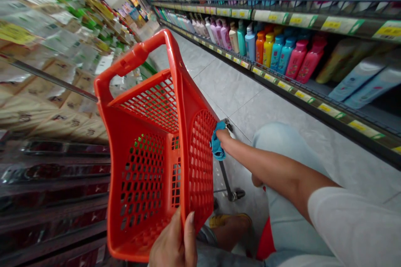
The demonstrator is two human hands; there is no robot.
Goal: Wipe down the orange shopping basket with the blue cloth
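Note:
A red plastic shopping cart (184,104) with perforated walls stands in front of me, its basket showing nothing inside. My left hand (175,238) grips the near rim of the basket, thumb outside and fingers over the edge. Against the outer right wall, my right hand (223,135) is closed on a blue cloth (218,142) and presses it to the lower part of the mesh. The cart's handle (134,56) rises at the far end. Below the basket, a dark metal leg with a caster (235,194) reaches the floor.
Shelves (282,79) along the right carry several bottles in many colours, with price tags on their edges. Stacked packaged goods (53,87) crowd the left side, blurred. Grey tiles (238,87) cover the aisle floor. My bent knee (278,137) is beside the cart.

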